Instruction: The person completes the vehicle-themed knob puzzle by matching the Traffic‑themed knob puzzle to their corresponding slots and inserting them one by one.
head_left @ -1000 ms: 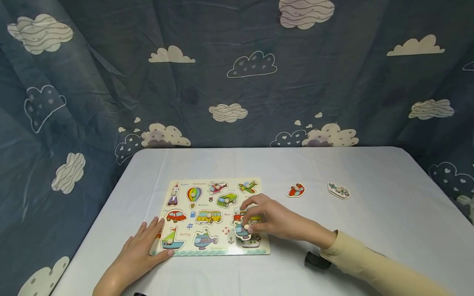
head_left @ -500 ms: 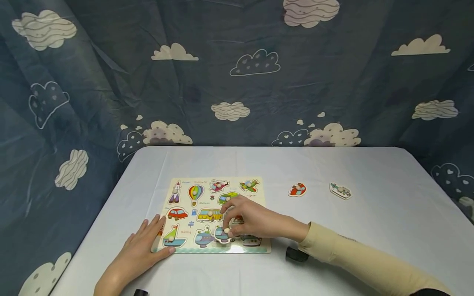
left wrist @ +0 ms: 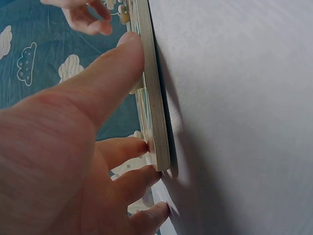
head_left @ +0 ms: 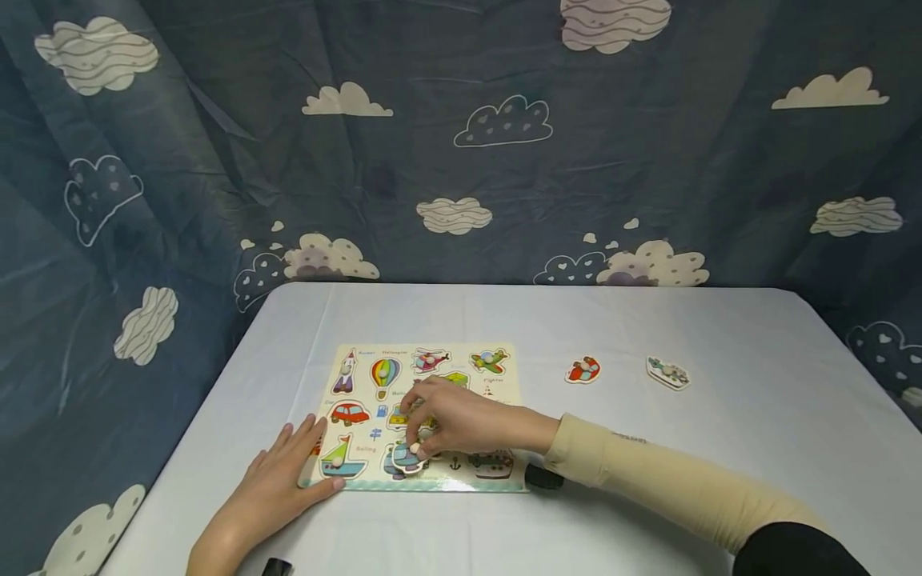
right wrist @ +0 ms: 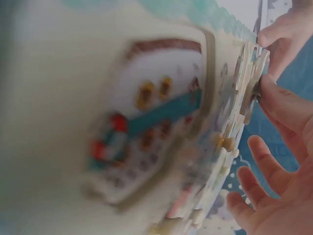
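Observation:
A wooden puzzle board [head_left: 461, 486] with printed vehicles lies on the table. My left hand [head_left: 268, 490] rests at its lower left corner, fingers straight, the thumb along the front edge. In the left wrist view that thumb [left wrist: 117, 63] touches the board's side. My right hand [head_left: 457, 420] pinches the knob of a blue puzzle piece [head_left: 408, 459] between thumb and fingertip. The piece is over the submarine picture, partly covering it; whether it touches the board cannot be told. In the right wrist view the held piece [right wrist: 255, 83] appears edge-on. My right forearm and hand hide part of the board.
To the right of the board lie a loose red puzzle piece [head_left: 582, 370] and a white ship-like piece [head_left: 667, 373]. Knobbed pieces such as the sailboat [head_left: 342, 459] sit in the board. A dark cloud-print cloth [head_left: 403, 176] hangs behind the white table.
My right hand has moved left across the board with the blue puzzle piece, from beside the ship picture to the submarine picture. My left hand stays in place. The head view has shifted slightly.

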`<state>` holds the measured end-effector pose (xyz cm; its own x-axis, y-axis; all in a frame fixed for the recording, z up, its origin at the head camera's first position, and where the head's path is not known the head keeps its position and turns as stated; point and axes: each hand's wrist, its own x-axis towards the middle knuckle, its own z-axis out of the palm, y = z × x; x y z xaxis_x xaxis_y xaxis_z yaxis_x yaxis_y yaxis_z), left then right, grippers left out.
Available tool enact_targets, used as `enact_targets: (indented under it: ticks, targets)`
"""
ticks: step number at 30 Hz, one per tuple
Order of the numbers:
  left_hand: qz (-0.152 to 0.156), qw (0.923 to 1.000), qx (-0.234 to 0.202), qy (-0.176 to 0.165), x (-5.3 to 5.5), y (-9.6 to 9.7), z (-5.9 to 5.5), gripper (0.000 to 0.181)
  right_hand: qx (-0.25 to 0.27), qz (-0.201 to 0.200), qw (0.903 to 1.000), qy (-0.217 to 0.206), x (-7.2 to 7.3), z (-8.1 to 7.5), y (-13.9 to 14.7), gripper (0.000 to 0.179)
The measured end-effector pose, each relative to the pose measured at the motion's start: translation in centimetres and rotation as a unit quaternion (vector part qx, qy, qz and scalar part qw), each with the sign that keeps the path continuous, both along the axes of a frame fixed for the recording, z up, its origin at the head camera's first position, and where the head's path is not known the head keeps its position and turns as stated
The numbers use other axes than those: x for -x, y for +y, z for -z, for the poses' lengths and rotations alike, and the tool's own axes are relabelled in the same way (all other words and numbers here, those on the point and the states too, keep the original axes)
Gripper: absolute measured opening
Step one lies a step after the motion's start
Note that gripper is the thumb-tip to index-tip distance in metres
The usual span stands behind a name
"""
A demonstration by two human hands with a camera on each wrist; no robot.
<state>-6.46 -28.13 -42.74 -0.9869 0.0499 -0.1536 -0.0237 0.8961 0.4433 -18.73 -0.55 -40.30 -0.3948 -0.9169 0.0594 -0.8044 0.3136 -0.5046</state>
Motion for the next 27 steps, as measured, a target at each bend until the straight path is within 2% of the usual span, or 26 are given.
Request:
enact_targets:
  ticks: [5, 11, 21, 27]
  targets:
    - [0.004, 1.0, 0.001, 0.001, 0.0, 0.1, -0.1, 0.097, -0.016, -0.017, 0.9996, 0.016, 0.2, -0.1, -1.1, 0.008]
    - [0.007, 1.0, -0.001, 0.0, 0.1, 0.1, 0.0, 0.098, -0.027, -0.029, 0.9989, 0.025, 0.3, 0.8, -1.7, 0.007]
    - [0.007, 1.0, -0.003, 0.002, 0.2, 0.0, 0.0, 0.097, -0.02, -0.022, 0.9989, 0.037, 0.1, 0.8, -2.0, 0.011]
    - [0.003, 1.0, 0.0, -0.001, 0.2, -0.1, 0.1, 0.098, -0.023, -0.021, 0.9975, 0.064, -0.2, 0.9, -2.5, 0.013]
